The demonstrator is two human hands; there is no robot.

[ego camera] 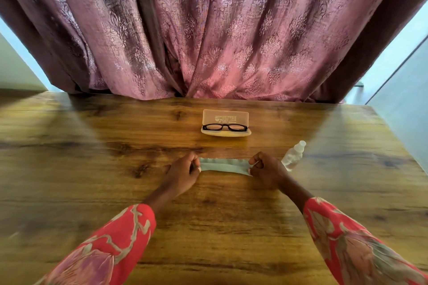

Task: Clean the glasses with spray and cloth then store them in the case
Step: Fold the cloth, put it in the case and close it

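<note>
Black-framed glasses (224,127) lie in an open translucent case (225,116) at the far middle of the wooden table (92,157), its lid standing up behind them. A pale grey-green cloth (224,166) is stretched between my hands just above the table. My left hand (183,174) pinches its left end and my right hand (266,170) pinches its right end. A small clear spray bottle (293,155) with a white cap lies tilted just right of my right hand.
A pink patterned curtain (208,30) hangs behind the table's far edge. Pale walls show at both sides. My sleeves are red with a floral print.
</note>
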